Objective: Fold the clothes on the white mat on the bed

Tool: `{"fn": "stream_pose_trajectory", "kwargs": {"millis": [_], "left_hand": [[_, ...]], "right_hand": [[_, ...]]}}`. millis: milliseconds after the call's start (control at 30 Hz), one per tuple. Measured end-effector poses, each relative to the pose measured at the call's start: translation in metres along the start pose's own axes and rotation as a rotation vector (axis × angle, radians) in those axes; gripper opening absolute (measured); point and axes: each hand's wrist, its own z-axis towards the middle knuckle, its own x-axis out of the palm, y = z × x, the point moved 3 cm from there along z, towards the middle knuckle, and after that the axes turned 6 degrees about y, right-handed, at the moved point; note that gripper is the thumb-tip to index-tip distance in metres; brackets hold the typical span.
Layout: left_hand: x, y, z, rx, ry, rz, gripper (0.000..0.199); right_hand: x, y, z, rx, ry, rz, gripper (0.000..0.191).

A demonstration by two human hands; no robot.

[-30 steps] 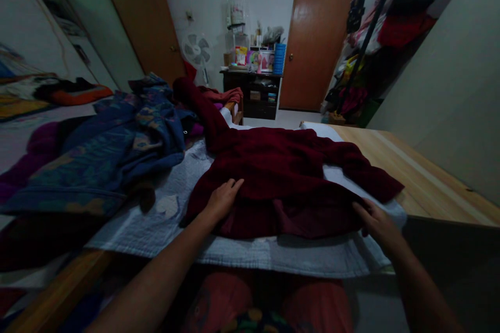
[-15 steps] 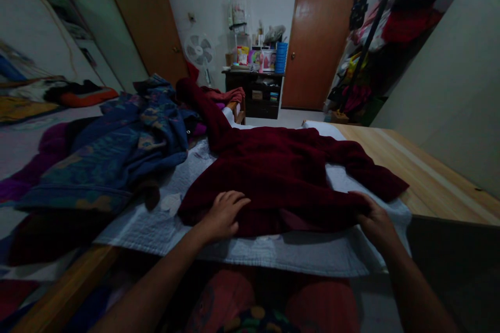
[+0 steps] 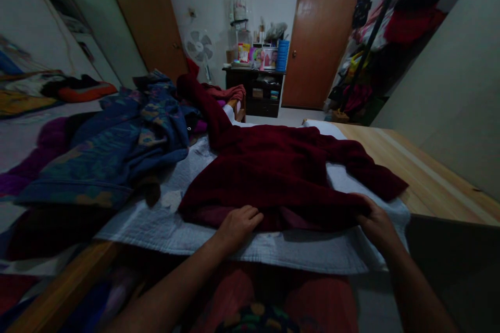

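Note:
A dark red long-sleeved jacket (image 3: pixel 269 166) lies spread on a pale blue cloth (image 3: pixel 312 255), its hem toward me. One sleeve reaches up to the left, the other bends out to the right. At the middle of the hem, my left hand (image 3: pixel 240 226) has its fingers curled over the fabric edge, closed on it. My right hand (image 3: pixel 373 221) pinches the hem's right corner, with the thumb on top and the other fingers partly hidden behind the cloth. Some of the jacket's lining shows along the near edge.
Left of the jacket lies a heap with a blue floral denim garment (image 3: pixel 136 151) and a purple garment (image 3: pixel 50 140). A wooden board (image 3: pixel 437 171) extends to the right. Farther back stand a white fan (image 3: pixel 200 47), a dark shelf (image 3: pixel 253 93) and a brown door (image 3: pixel 314 36).
My left hand has slid right and toward me along the hem, and its fingers have closed on the edge. The right hand keeps its hold on the corner.

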Motion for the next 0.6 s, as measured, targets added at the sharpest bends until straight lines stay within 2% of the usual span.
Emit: {"fn": "stream_pose_trajectory", "kwargs": {"millis": [133, 200, 333, 400, 500, 600], "left_hand": [[-0.004, -0.009, -0.006, -0.006, -0.026, 0.008, 0.062], [-0.003, -0.014, -0.004, -0.044, -0.027, 0.032, 0.054], [0.004, -0.016, 0.006, -0.110, -0.012, 0.120, 0.020], [0.004, -0.012, 0.009, -0.105, -0.037, 0.136, 0.016], [-0.006, 0.000, 0.003, -0.090, -0.130, 0.138, 0.015], [-0.016, 0.009, -0.009, -0.049, -0.194, 0.154, 0.015]], "right_hand": [[0.002, -0.002, 0.000, 0.005, -0.004, 0.005, 0.044], [0.003, -0.002, 0.002, 0.018, 0.006, 0.012, 0.045], [0.002, 0.012, 0.008, 0.003, 0.001, -0.020, 0.047], [-0.002, 0.029, 0.012, -0.051, -0.017, -0.063, 0.045], [-0.013, 0.056, 0.016, -0.150, -0.066, -0.157, 0.041], [-0.030, 0.069, 0.014, -0.211, -0.191, -0.236, 0.032]]}}
